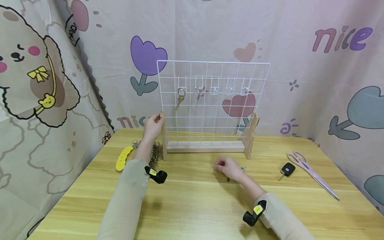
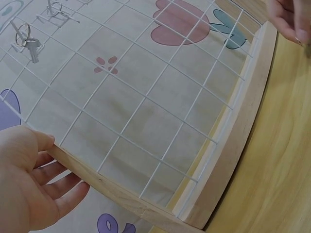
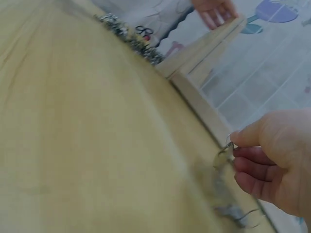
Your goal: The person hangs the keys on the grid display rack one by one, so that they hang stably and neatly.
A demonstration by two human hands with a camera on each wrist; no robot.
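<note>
A white wire grid rack stands on the table in a wooden base with two wooden side posts. My left hand grips the left post, thumb on its front and fingers behind. From the rack's hooks hang a brass-coloured key and a silver key on rings; the other hooks bear nothing. Low in front of the rack, my right hand pinches a small key ring between thumb and fingertips. Below that ring, blurred metal pieces show, probably keys; whether they hang from it I cannot tell.
Left of the rack lie a yellow-handled tool and a pile of metal rings, partly behind my left arm. On the right are a black car key and pink-handled scissors. A printed curtain hangs behind the table.
</note>
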